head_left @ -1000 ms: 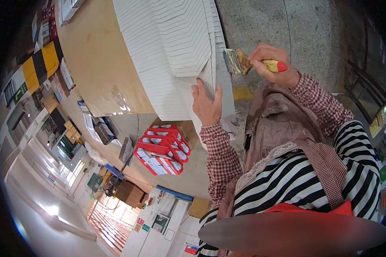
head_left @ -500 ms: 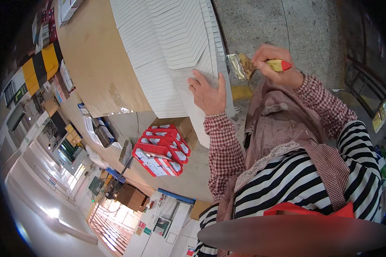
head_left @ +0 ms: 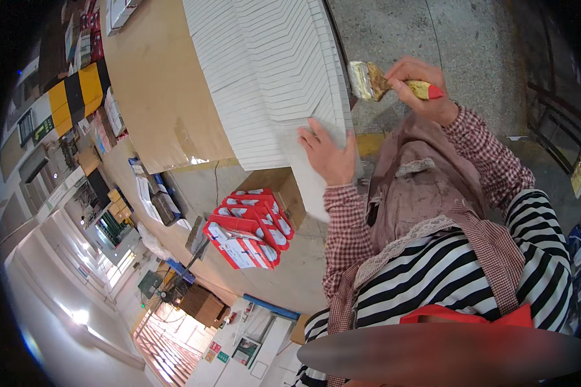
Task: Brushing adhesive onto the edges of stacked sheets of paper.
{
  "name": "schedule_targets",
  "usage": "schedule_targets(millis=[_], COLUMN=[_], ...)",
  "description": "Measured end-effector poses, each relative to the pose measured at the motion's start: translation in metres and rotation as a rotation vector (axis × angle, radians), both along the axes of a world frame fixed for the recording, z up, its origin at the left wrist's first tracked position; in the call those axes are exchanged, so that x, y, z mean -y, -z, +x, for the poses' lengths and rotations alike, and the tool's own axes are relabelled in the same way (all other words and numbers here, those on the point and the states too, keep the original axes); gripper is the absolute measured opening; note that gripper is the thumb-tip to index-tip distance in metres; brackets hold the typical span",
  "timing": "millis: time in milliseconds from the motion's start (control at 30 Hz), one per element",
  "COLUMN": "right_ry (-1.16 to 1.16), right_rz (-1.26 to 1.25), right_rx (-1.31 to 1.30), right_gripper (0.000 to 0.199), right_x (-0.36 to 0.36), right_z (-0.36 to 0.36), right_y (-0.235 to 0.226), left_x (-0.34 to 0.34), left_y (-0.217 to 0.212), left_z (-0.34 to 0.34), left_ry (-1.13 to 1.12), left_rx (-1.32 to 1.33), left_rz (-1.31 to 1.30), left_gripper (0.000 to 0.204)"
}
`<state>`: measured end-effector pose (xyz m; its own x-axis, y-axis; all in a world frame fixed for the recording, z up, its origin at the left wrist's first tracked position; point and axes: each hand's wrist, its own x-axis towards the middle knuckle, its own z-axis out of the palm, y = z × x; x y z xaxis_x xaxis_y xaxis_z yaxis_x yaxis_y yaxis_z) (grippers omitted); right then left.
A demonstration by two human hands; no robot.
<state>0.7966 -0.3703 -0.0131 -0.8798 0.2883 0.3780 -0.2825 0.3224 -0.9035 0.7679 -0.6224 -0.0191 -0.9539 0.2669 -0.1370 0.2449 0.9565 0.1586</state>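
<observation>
A flat paintbrush [head_left: 394,84] with a yellow, red-tipped handle is gripped in my right hand [head_left: 423,90]. Its pale, coated bristles point left, just off the edge of the table. With fingers spread, my left hand [head_left: 329,155] lies flat on the near part of a fanned-out stack of white sheets [head_left: 258,71]. The sheets overlap in narrow staggered strips. A plain white sheet [head_left: 310,184] sticks out under and beside my left hand, past the table's near end.
Brown board [head_left: 161,84] covers the table left of the sheets. Below the table end, an open cardboard box [head_left: 283,190] stands beside red and white folded cartons [head_left: 248,229]. A dark metal rack [head_left: 558,122] is at the far right, over a grey floor [head_left: 394,32].
My right hand has lifted the brush slightly, and its bristles have moved away from the edge of the sheets. The left hand stays on the sheets; the whole view has shifted a little.
</observation>
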Motion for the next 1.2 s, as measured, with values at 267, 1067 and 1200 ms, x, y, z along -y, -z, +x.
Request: schedule_targets(millis=[267,1067,1200], right_ry=[0.032,-0.191,-0.061], right_rz=[0.003,-0.171,-0.172], right_rx=[-0.108,0.069,0.078], right_gripper=[0.007,0.004,0.004], right_x=[-0.002,0.038,0.033], right_z=[-0.039,0.039,0.052], right_y=[0.012,-0.004,-0.011], left_x=[0.020,-0.001,-0.008], left_y=[-0.027,-0.007,0.020], left_z=[-0.024,-0.007,0.021], left_ry=[0.074,0.047,-0.018], left_rx=[0.276,0.034,-0.149], left_rz=[0.219,0.032,0.022], left_gripper=[0.072,0.083,0.093])
